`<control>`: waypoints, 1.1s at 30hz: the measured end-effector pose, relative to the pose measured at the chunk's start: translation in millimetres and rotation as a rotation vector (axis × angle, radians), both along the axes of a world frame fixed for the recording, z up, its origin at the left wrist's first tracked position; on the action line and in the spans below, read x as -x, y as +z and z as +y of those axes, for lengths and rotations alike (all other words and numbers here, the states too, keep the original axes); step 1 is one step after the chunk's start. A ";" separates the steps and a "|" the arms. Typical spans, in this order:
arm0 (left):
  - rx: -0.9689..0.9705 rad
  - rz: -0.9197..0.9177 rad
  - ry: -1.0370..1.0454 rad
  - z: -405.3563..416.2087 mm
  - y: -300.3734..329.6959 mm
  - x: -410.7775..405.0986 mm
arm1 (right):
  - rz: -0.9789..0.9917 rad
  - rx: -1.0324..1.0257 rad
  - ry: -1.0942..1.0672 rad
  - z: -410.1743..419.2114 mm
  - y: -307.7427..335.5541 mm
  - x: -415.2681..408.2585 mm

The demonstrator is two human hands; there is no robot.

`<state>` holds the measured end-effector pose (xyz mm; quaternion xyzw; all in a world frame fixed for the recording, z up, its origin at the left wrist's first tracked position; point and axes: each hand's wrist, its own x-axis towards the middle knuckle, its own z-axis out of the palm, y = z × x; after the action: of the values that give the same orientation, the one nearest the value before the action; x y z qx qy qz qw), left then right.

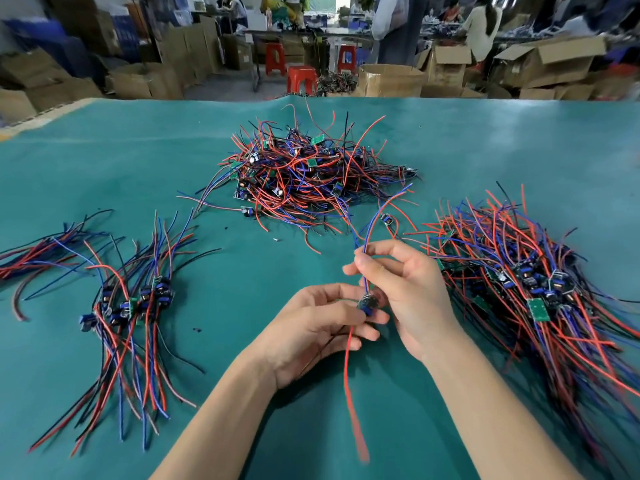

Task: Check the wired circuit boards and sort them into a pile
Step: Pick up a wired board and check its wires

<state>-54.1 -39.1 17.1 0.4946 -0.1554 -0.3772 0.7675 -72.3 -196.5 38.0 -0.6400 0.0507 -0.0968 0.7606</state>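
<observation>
A small wired circuit board (367,304) sits between my two hands above the green table mat (242,278). My left hand (322,327) holds the board at its fingertips, and a red wire hangs down from it. My right hand (398,282) pinches the board's blue and red wires just above it; those wires arc upward. A tangled heap of wired boards (308,171) lies at the table's middle back. A large pile of boards (540,282) lies to the right, and a neat row of boards (135,303) with wires laid straight lies to the left.
One loose board (387,221) lies between the middle heap and the right pile. Beyond the table's far edge stand cardboard boxes (391,81), red stools (301,79) and people at other benches.
</observation>
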 end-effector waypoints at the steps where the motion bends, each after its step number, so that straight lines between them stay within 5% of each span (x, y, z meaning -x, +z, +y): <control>1: -0.004 -0.014 0.004 0.2 -0.7 0.0 | 0.001 -0.005 -0.033 -0.8 -0.2 -0.6; 5: 0.011 -0.045 0.020 -1.6 -2.6 0.6 | 0.028 -0.062 -0.094 -5.0 -3.3 -2.9; 13: -0.058 -0.185 0.173 0.5 -2.3 -1.7 | 0.190 -0.191 0.152 -12.7 -1.7 -3.4; 20: -0.195 -0.263 0.230 -1.6 -0.6 -0.8 | 0.101 0.009 0.185 -9.6 -8.4 -2.5; 30: -0.260 -0.305 0.206 -3.8 1.6 2.0 | -0.020 0.371 -0.479 -20.3 -21.5 -14.2; 33: -0.273 -0.320 0.162 -4.4 3.0 3.6 | 0.014 0.318 -0.596 -32.8 -18.9 -14.8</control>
<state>-57.6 -43.4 20.1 0.6581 -0.1823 -0.2487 0.6869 -57.5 -229.3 19.1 -0.7083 0.2248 -0.3172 0.5892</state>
